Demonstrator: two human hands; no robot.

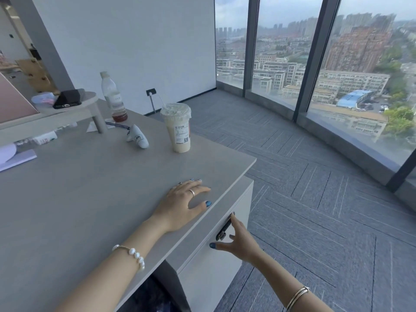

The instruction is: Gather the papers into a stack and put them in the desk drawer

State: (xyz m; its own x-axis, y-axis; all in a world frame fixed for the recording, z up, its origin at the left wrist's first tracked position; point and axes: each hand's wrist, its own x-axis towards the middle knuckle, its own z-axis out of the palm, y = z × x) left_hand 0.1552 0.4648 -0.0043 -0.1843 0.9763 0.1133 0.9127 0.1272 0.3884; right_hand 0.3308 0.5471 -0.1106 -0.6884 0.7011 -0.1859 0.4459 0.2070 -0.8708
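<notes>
Papers (15, 157) cut off left; right hand (238, 240) fingertips behind drawer handle (224, 228).

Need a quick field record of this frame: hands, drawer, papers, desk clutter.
left hand: flat on desk top, near its edge, holding nothing
right hand: fingers at drawer handle, grip not closed
drawer: looks shut
papers: at far left edge of the desk, not in hand
clutter: iced drink cup, bottle, small white figure
</notes>
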